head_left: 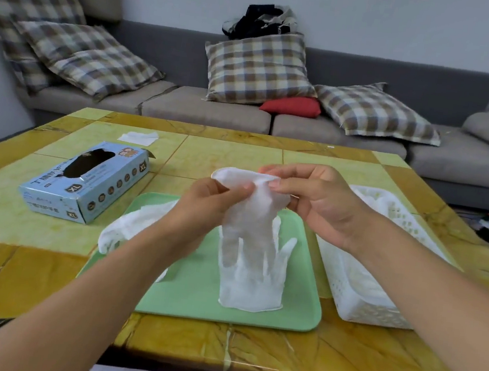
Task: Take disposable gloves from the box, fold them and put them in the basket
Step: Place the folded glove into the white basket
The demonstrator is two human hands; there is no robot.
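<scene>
A: Start at the left. What's at nine o'clock on the table [46, 232]?

B: A light blue glove box [86, 182], lying flat with its dark oval opening facing up. "XL" is printed on it in several places; there's other printed script on the side, too blurred for me to read. Behind it, toward eleven o'clock, lies a small flat white sheet [138, 137].

A: And in the middle?

B: A green tray [192, 299]. A crumpled white glove [136, 224] lies over its left edge, partly hidden by the left forearm. Above the tray, both hands hold up a second, translucent glove [249, 247] by its cuff, finger parts hanging down; its lower end reaches the tray.

A: How are they gripping?

B: The left hand [203, 208] pinches the cuff between thumb and fingers. The right hand [318, 200] pinches the same cuff at one o'clock of the left, thumb and forefinger closed on the rim.

A: The basket?

B: A white perforated basket [369, 311] at three o'clock, just beside the tray, with white material inside. I cannot tell how many pieces.

A: Behind the table?

B: A grey sofa [209, 113] at twelve o'clock, with plaid cushions [257, 66] and one red cushion [291, 104].
</scene>
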